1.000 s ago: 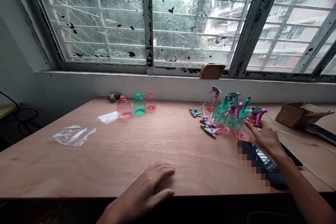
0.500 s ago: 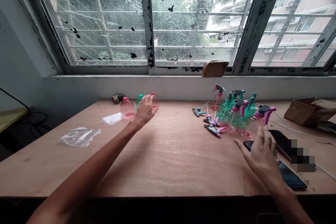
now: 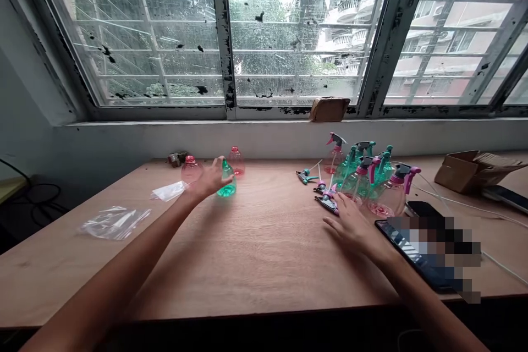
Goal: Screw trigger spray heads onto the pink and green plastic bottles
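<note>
My left hand (image 3: 212, 177) grips a clear green bottle (image 3: 227, 187) near its neck, at the left middle of the table. One pink bottle (image 3: 235, 160) stands just behind it, and another pink bottle (image 3: 190, 169) is to its left, partly covered by my hand. My right hand (image 3: 348, 221) is open, its fingers stretched out beside a black and pink trigger spray head (image 3: 327, 203); whether they touch it I cannot tell. A teal and black spray head (image 3: 306, 177) lies farther back. Several assembled green and pink spray bottles (image 3: 386, 198) stand beyond my right hand.
Two phones lie at the right; the nearer phone (image 3: 416, 258) is by my right forearm. A cardboard box (image 3: 462, 173) and white cables are behind them. Plastic bags (image 3: 115, 223) and a white packet (image 3: 168, 191) lie at the left, under a window.
My left hand has closed on the green bottle and brought it forward from between the pink bottles. My right hand has moved left, from above the phone to the loose spray heads.
</note>
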`<state>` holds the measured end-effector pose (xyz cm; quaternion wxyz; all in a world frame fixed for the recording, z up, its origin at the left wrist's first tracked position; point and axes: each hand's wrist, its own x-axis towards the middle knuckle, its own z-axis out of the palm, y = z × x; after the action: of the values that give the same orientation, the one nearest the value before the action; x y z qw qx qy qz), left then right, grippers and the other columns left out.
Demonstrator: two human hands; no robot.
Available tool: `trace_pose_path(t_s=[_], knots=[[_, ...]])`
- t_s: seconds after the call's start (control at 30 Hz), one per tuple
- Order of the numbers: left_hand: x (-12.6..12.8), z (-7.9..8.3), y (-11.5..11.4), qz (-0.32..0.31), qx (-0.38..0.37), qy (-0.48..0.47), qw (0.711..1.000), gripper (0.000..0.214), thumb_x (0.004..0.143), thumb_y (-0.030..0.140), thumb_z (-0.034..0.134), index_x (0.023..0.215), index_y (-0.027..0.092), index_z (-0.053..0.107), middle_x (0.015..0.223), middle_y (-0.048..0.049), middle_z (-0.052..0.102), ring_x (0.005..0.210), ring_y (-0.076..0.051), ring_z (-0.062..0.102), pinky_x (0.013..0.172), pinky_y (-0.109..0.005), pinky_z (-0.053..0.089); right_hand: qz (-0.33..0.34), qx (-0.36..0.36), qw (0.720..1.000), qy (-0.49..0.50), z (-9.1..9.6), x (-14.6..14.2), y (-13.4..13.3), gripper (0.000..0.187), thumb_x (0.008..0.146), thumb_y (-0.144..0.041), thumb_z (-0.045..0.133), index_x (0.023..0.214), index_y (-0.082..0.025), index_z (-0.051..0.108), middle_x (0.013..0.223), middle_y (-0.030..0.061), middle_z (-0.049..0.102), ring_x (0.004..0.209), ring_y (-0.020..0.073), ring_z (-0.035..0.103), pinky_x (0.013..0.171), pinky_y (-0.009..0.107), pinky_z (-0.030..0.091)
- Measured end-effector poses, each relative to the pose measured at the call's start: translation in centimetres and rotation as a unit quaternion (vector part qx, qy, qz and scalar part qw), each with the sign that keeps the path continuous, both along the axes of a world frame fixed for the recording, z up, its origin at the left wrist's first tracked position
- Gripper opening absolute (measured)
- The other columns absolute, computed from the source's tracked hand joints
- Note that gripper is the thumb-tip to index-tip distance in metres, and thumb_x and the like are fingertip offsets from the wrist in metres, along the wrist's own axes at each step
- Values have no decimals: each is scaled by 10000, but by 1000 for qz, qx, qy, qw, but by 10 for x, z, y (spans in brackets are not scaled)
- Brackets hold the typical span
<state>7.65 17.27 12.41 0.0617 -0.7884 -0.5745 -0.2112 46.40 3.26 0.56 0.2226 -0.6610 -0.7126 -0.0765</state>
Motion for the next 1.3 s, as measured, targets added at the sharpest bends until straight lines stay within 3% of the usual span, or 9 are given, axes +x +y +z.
trace_pose_path(t_s=[0.1,0.3,0.47,0.63,0.8,0.87,1.07,1.2,1.3], knots=[[-9,-8,-43,-57,-14,0,998,391,966,329,631,1319,182,548,1320,-108,616,1091,-277,663,917,-490,558,5,-24,1000,-7,2,-1,10,587,941,-404,498,1427,-79,444,1463,256,531,1381,387,462,1106,528,410],[-33,-41,-159,-88,-27,-43,995,937,861,545,661,1535,264,73,1498,-193,457,1318,-394,533,1057,-561,467,30,-37,999,-12,0,-11,-15,482,958,-443,497,1351,-167,533,1378,182,635,1312,369,535,1107,575,373],[-15,-93,-224,-63,-75,-241,966,805,893,506,621,1490,360,101,1502,-141,452,1337,-386,528,1105,-571,442,49,-37,998,5,-4,-39,-51,522,961,-528,494,1375,-210,490,1354,148,662,1264,364,575,1113,585,357],[11,-103,-218,-139,-137,-244,950,908,872,452,689,1518,399,52,1566,-116,394,1368,-383,495,1134,-552,425,14,-46,997,-55,10,-44,-39,420,994,-385,489,1364,-186,503,1259,161,693,1159,349,627,1021,521,446],[23,-95,-199,-175,-148,-255,939,993,875,414,705,1551,350,-19,1636,-149,278,1460,-380,363,1183,-586,332,-34,-30,995,-85,34,-36,29,345,982,-384,553,1191,-121,631,1276,244,634,1181,405,581,951,542,474],[22,-95,-198,-178,-169,-277,929,1024,881,412,702,1566,329,-54,1671,-149,198,1506,-368,267,1214,-583,263,-36,-26,995,-86,42,-37,62,341,993,-378,568,1251,-157,598,1329,151,614,1175,330,604,962,525,493],[16,-91,-202,-201,-230,-310,900,823,837,403,755,1492,274,272,1582,-145,407,1462,-352,373,1218,-533,290,-18,-62,995,-71,57,-45,130,309,973,-297,636,1261,-190,602,1294,94,640,1064,275,670,885,490,572],[17,-92,-201,-174,-235,-337,895,761,832,392,753,1383,252,246,1534,-185,437,1441,-334,408,1206,-525,320,57,-95,992,-52,56,-68,135,284,971,-287,639,1236,-187,617,1270,90,653,1042,265,679,869,475,581],[18,-92,-202,-170,-239,-337,895,688,873,391,705,1363,256,241,1528,-186,421,1442,-327,401,1205,-529,315,135,-89,987,-23,54,-94,114,269,970,-292,640,1216,-185,628,1260,87,659,1044,264,677,877,477,574]])
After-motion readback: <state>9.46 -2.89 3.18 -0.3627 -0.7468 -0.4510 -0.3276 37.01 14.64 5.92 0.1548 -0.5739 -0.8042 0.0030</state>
